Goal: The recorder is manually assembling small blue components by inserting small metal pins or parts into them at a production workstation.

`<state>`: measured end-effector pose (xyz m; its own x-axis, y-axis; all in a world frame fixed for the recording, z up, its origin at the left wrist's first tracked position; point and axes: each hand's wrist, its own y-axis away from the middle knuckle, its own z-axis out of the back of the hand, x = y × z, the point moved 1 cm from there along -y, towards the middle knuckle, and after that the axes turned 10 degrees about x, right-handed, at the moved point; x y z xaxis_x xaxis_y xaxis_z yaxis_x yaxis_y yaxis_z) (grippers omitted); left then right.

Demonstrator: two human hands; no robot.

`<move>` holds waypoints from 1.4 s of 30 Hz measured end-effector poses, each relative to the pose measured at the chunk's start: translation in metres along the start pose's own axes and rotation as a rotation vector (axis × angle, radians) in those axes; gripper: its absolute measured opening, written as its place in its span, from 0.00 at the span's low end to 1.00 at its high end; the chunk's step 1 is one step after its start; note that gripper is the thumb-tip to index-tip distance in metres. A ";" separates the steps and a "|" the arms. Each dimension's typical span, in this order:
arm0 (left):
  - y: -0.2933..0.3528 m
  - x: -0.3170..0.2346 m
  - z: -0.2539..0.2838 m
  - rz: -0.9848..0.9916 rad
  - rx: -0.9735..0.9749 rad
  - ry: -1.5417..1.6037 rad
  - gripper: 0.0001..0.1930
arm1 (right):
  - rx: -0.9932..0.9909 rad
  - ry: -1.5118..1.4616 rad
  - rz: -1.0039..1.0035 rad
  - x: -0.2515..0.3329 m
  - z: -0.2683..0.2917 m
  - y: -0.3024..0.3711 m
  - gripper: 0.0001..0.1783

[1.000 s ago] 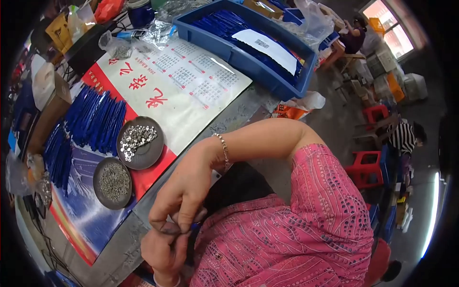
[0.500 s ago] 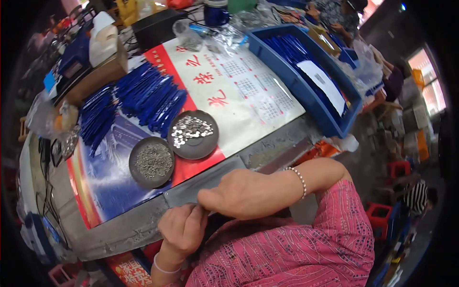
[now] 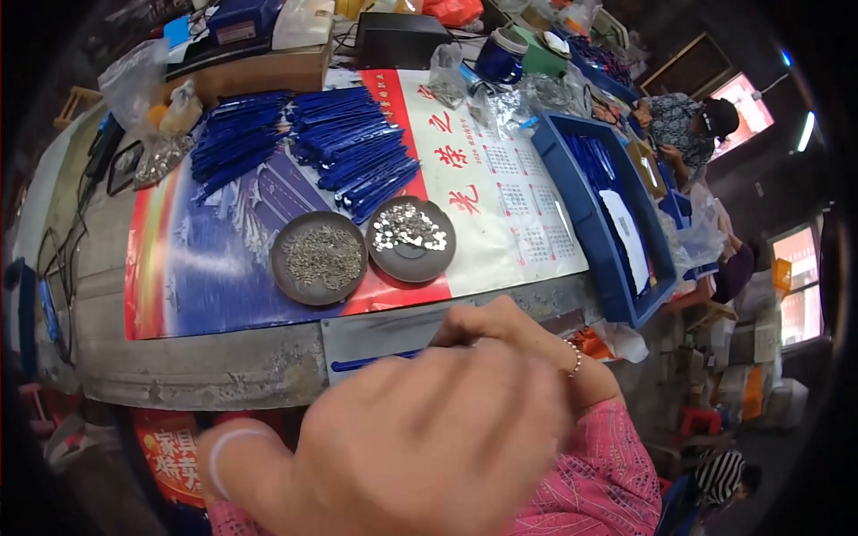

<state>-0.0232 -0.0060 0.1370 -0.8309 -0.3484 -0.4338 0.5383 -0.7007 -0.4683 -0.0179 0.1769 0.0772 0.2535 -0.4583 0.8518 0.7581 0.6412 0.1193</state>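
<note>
My left hand [image 3: 429, 438] is raised large and blurred in front, its back toward me; its fingers are smeared and partly hidden. Behind it my right hand [image 3: 492, 323] is curled at the table's front edge, its fingertips covered by the left hand, so what it holds is hidden. A thin blue strip [image 3: 371, 363] lies over a grey metal plate [image 3: 384, 332] beside the hands; whether a hand touches it does not show. Beyond are two dark round dishes: one with small grey metal pieces [image 3: 320, 261], the other with shiny silver discs [image 3: 411, 230].
Bundles of long thin blue strips [image 3: 353, 147] lie on a printed calendar sheet [image 3: 500, 223]. At the right stands a blue bin [image 3: 597, 234] with more strips and a white paper. Plastic bags, a blue jar [image 3: 501, 58] and a black box [image 3: 400, 40] stand behind. Another person [image 3: 679, 125] sits far right.
My hands were together at the table edge. Now my left hand has come up and toward the camera, while the right has shifted right. The view has turned, and the blue strip is now visible.
</note>
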 end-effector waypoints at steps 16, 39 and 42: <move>0.013 -0.049 0.073 0.164 0.143 -0.404 0.14 | -0.037 -0.244 0.014 -0.021 0.008 0.017 0.04; 0.031 0.055 -0.104 0.161 -0.056 0.376 0.23 | -0.090 -1.226 -0.040 -0.061 -0.005 -0.002 0.11; 0.032 0.053 -0.105 0.223 -0.058 0.366 0.20 | -0.089 -1.298 -0.053 -0.065 -0.005 0.000 0.14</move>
<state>-0.0353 0.0186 0.0178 -0.5944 -0.2357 -0.7688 0.7144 -0.5936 -0.3704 -0.0317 0.2035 0.0198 -0.5025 0.4766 0.7214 0.7987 0.5753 0.1763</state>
